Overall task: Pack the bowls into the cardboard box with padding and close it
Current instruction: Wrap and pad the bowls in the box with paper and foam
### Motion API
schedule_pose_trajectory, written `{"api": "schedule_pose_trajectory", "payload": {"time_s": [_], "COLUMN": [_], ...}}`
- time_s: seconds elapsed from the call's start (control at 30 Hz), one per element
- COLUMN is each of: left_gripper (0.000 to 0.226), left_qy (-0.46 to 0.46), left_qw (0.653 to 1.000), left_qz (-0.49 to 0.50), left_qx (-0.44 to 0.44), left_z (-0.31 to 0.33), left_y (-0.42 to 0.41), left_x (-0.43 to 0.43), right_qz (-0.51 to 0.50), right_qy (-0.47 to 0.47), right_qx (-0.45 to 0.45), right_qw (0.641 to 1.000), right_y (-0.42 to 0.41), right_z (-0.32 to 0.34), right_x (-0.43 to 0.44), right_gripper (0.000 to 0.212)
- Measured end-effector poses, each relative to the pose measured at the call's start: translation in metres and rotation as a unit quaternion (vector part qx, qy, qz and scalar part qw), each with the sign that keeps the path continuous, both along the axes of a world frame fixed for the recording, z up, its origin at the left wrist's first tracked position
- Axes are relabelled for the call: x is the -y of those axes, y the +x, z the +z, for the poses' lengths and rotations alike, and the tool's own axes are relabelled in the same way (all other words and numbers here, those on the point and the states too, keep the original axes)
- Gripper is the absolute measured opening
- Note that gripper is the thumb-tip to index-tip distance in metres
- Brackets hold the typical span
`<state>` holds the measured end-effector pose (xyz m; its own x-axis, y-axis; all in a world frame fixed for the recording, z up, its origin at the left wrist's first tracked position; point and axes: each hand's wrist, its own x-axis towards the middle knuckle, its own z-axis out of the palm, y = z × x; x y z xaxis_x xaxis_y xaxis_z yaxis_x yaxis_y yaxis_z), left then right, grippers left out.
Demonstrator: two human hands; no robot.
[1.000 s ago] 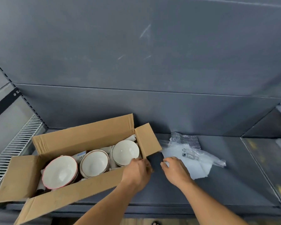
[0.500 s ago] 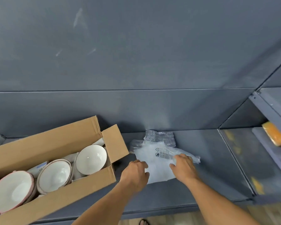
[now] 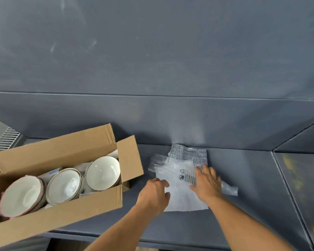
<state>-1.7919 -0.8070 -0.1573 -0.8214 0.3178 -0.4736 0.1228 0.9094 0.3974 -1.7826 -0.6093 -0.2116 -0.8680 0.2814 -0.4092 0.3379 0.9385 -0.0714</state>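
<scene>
An open cardboard box [image 3: 65,212] sits at the left of a dark grey shelf, flaps raised. Three white bowls stand in a row inside it: a pink-rimmed bowl [image 3: 22,195], a brown-rimmed bowl [image 3: 63,186] and a dark-rimmed bowl [image 3: 102,173], with white padding tucked between them. To the right lies a pile of padding: a white foam sheet [image 3: 181,198] under a clear printed plastic bag [image 3: 178,171], with a piece of bubble wrap [image 3: 190,153] behind. My left hand [image 3: 154,194] has curled fingers at the sheet's left edge. My right hand [image 3: 207,182] lies flat on the plastic bag.
The dark grey shelf [image 3: 243,205] has a back wall close behind the padding and a slanted side panel [image 3: 301,187] at the right. A white wire rack [image 3: 5,140] shows at the far left behind the box.
Both hands left the box's right end and moved right onto the padding pile. The view has swung right, so the box now sits further left.
</scene>
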Motion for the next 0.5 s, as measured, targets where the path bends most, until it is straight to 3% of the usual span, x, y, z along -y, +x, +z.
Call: {"api": "schedule_pose_trajectory", "payload": {"time_s": [0.13,0.2,0.5], "left_gripper": [0.039,0.043,0.078], "left_qy": [0.015,0.032,0.064], "left_qw": [1.000,0.999,0.980], "left_qz": [0.010,0.007,-0.082], "left_qx": [-0.014,-0.029,-0.172], "left_z": [0.002,0.005,0.039], "left_y": [-0.005,-0.006,-0.025], "left_x": [-0.006,-0.011,-0.050], "right_qz": [0.030,0.037,0.091], "right_qy": [0.027,0.014,-0.164], "right_qx": [-0.016,-0.037,-0.045], "right_qw": [0.999,0.999,0.981], "right_y": [-0.004,-0.006,-0.016], "right_z": [-0.004,0.003,0.081], "right_x": [-0.007,-0.012,-0.020], "right_gripper": [0.032,0.022,0.007]}}
